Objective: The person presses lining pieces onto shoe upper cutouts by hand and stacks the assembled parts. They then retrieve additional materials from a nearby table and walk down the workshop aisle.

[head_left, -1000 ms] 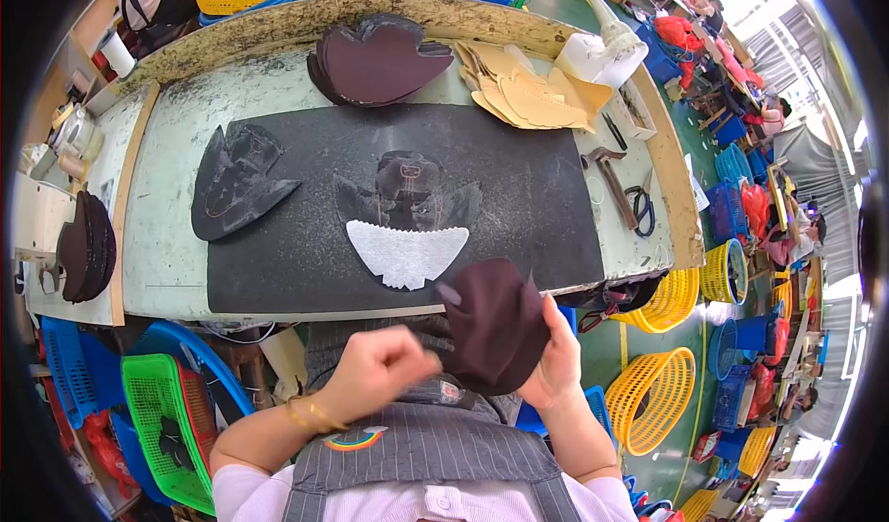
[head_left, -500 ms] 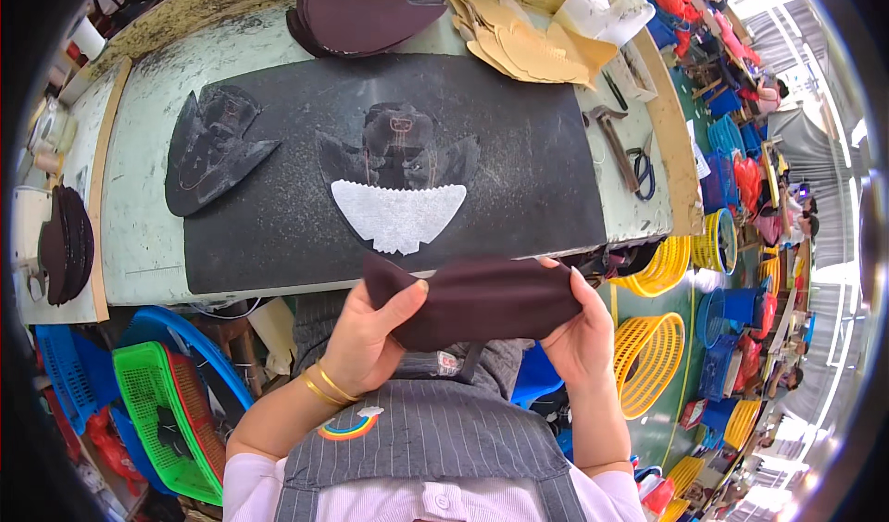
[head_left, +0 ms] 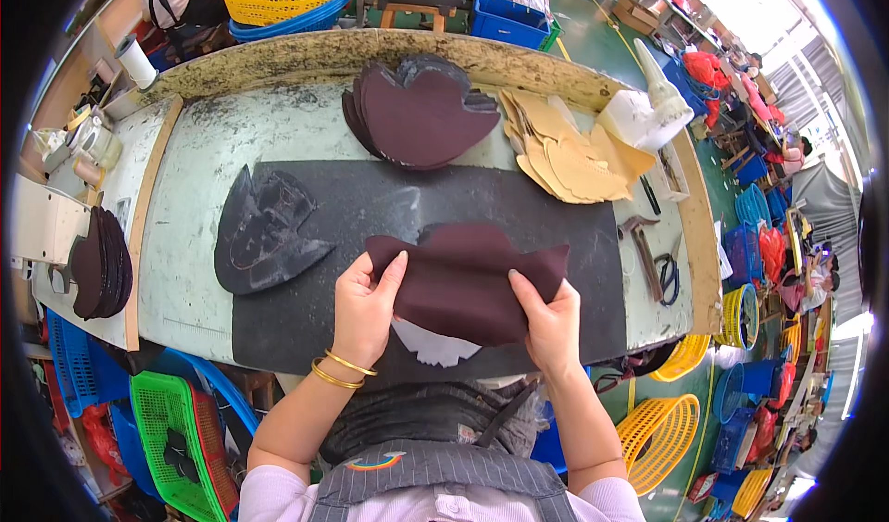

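Between my two hands I hold a dark maroon shoe-upper piece (head_left: 463,286), slightly bent, above the black mat (head_left: 574,290). My left hand (head_left: 366,304) pinches its left edge with the thumb on top. At the right edge my right hand (head_left: 548,314) grips it the same way. Below it the lower part of a white lining piece (head_left: 435,344) shows; the rest is hidden, as is most of the dark upper piece joined to it. Another black upper piece (head_left: 269,230) with whitish smears lies at the mat's left.
A stack of maroon pieces (head_left: 431,119) and a pile of tan cut pieces (head_left: 574,156) lie along the back. A white container (head_left: 644,114), a hammer (head_left: 642,258) and scissors (head_left: 669,276) are at right. More dark pieces (head_left: 104,263) hang at the left beside a machine.
Both hands have carried the maroon piece forward from the table's near edge to over the mat, opening it flatter and covering much of the white-lined piece. The view has shifted.
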Motion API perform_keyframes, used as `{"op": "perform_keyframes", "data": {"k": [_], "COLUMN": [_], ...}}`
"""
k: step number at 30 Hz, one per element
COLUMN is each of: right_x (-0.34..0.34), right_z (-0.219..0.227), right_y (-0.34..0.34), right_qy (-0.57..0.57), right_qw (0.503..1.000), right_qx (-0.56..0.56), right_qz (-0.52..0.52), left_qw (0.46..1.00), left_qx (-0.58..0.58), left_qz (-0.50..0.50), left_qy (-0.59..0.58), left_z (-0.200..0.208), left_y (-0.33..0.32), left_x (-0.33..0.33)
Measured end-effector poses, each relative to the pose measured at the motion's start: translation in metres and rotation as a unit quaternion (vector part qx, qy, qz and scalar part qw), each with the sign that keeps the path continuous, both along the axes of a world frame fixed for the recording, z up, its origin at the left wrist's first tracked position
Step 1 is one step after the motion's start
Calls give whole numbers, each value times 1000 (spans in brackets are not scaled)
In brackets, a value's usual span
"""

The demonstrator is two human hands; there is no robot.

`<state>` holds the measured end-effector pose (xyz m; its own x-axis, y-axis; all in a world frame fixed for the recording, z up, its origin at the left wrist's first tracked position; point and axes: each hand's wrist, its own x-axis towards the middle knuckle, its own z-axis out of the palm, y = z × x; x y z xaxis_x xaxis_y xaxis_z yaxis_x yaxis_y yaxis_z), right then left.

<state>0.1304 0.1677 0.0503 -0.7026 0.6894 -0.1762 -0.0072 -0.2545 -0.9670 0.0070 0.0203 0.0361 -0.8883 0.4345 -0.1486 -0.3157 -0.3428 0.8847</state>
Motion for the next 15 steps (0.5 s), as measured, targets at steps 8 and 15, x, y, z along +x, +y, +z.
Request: {"op": "perform_keyframes", "data": {"k": [8,15], "right_x": [-9,-5], "right_z": [-38,-47], "right_y": [2,-3], "right_qy": [-111,-126], "right_qw": [991,978], "right_qx": [58,161], "right_qz": [40,46], "left_qw": [971,936], "left_qx": [-232,-293], "left_qz": [-29,-4], "left_qy": [45,194], "left_z": [-30,-46], "left_y": [-16,-21], "left_x": [-10,-7]}}
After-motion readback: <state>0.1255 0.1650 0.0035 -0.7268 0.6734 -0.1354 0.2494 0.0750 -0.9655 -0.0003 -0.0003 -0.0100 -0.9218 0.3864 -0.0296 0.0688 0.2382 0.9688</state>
